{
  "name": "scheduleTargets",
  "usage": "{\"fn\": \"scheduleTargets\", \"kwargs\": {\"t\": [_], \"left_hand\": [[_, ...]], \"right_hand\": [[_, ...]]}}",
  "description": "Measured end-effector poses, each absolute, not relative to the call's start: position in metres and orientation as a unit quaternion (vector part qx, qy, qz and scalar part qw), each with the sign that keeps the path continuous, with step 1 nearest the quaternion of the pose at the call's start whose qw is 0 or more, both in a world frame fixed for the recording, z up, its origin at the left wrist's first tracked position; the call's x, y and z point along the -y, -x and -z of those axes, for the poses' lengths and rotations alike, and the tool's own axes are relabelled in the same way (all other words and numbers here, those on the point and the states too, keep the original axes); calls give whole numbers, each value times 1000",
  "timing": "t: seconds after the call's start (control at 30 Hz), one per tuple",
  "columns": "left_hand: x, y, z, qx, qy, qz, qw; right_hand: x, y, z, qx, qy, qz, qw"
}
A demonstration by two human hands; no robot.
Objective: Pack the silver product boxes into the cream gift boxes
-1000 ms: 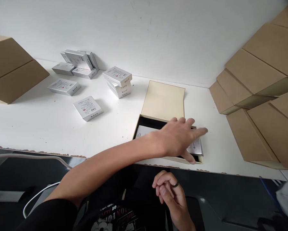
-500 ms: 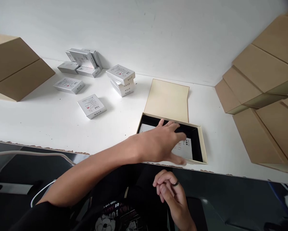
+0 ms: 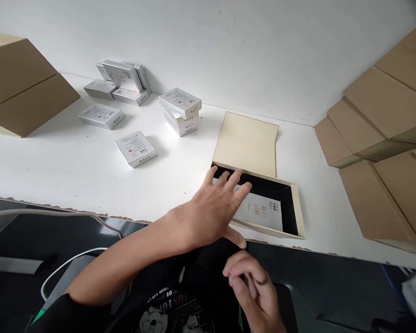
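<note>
My left hand point(image 3: 216, 210) reaches over the left part of an open cream box point(image 3: 301, 217) with a black lining. Its fingers are spread and nothing is in them. Inside the box lies a silver carton point(image 3: 259, 210) with red and black print; my hand hides the box's left end and whatever lies there. The box's cream lid point(image 3: 247, 141) is folded back flat on the table behind it. Below the table edge, in front of my body, is my right hand point(image 3: 252, 286), fingers curled towards the thumb, with no object visible in them.
Two single silver cartons point(image 3: 136, 149) lie left of the box, near a small stack point(image 3: 180, 111) and a leaning group of several cartons point(image 3: 122, 83) by the wall. Brown boxes point(image 3: 374, 120) stand at the right, another brown box point(image 3: 23, 88) at the far left. The table's front edge is chipped.
My left hand has moved left across the box, baring more of the printed silver carton. My right hand has shifted slightly down, its fingers still curled. The camera view has tilted a little.
</note>
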State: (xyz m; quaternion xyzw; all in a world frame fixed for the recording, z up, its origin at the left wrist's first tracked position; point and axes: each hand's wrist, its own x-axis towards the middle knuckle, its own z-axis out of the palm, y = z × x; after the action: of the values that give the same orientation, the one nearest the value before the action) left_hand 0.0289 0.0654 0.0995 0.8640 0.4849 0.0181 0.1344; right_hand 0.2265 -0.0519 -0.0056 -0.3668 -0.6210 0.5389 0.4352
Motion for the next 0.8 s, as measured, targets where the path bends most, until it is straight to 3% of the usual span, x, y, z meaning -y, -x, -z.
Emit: {"fn": "scheduleTargets", "kwargs": {"t": [0.1,0.2,0.3,0.4,0.8], "left_hand": [[-72,-32,-100,-478,-873,15,100],[-79,-29,-97,-418,-901,22,115],[-84,-26,-98,-410,-903,37,124],[-89,-23,-102,-412,-899,52,136],[-97,-32,-107,-407,-895,111,143]], "right_hand": [[31,-259,-25,733,373,-369,433],[-19,-283,-60,873,354,-186,277],[-72,-281,-84,919,362,-137,79],[-104,-266,-89,928,337,-155,-18],[-121,-259,-76,954,271,-126,-36]]}}
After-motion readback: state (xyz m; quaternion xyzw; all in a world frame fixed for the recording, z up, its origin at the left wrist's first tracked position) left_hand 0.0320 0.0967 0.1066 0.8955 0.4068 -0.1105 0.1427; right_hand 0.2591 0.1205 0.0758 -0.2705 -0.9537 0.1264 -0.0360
